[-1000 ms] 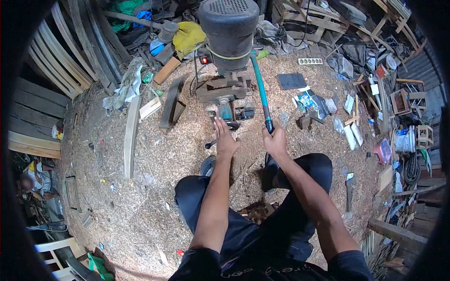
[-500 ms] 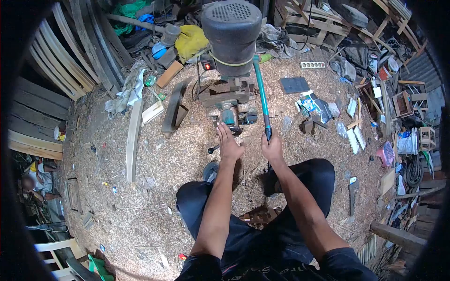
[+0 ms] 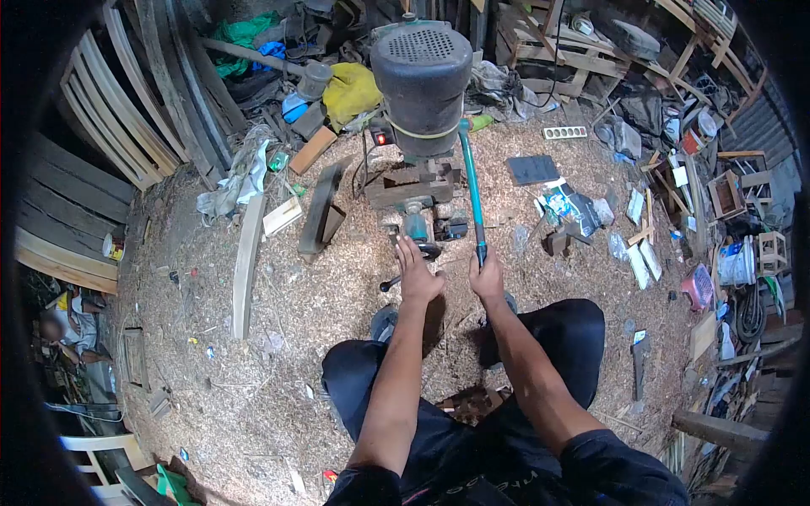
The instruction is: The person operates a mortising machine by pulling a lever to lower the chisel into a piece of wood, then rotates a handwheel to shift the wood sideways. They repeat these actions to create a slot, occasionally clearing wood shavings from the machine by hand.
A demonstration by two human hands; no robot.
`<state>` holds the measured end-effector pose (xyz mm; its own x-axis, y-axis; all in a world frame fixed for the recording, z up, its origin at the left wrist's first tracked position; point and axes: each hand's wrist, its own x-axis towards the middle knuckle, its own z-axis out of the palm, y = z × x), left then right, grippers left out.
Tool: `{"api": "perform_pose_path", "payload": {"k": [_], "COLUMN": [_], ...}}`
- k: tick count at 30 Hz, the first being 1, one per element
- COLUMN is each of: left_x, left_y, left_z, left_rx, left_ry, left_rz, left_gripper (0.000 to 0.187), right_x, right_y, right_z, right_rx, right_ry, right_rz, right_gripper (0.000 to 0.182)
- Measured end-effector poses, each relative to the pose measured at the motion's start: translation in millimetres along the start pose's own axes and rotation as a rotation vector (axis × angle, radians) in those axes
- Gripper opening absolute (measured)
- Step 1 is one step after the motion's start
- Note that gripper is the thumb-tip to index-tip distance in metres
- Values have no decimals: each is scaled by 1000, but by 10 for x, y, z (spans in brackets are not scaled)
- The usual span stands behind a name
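Observation:
In front of my knees stands a mortising machine with a black motor housing (image 3: 422, 88) and a long green lever (image 3: 473, 181). My right hand (image 3: 487, 280) is closed around the black grip at the lever's lower end. My left hand (image 3: 418, 277) reaches to the front of the machine. Its fingers lie stretched out at the left edge of a black handwheel (image 3: 429, 251), and its thumb stands apart. A dark piece of wood (image 3: 409, 196) sits crosswise in the machine under the motor. The tool tip is hidden behind the motor housing.
Wood shavings cover the floor (image 3: 287, 371). Left of the machine lie a dark beam (image 3: 321, 211) and a pale curved board (image 3: 246, 270). To the right are a dark flat board (image 3: 532, 169) and a power strip (image 3: 564, 132). Another person (image 3: 78, 329) sits at the far left.
The view has tipped slightly, so everything appears a little lower and to the right. Both hands keep their places at the lever and the handwheel.

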<state>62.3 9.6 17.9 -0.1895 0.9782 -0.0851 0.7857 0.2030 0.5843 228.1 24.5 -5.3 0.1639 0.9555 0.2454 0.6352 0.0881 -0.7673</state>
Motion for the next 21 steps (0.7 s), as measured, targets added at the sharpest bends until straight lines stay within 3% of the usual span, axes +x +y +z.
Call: {"api": "perform_pose_path", "payload": {"k": [6, 12, 21], "left_x": [-4, 9, 5], "left_y": [-37, 11, -74], "left_z": [2, -7, 46], "left_rx": [-45, 50, 24], "left_ry": [28, -5, -23], "left_rz": [74, -14, -1], "left_gripper": [110, 114, 119], "right_x": [16, 18, 95], "right_y": [26, 15, -649], "right_z": [62, 80, -640], "right_rx": [37, 42, -45], "right_ry": [-46, -2, -74], "right_rz": [52, 33, 16], "right_gripper": [26, 22, 23]}}
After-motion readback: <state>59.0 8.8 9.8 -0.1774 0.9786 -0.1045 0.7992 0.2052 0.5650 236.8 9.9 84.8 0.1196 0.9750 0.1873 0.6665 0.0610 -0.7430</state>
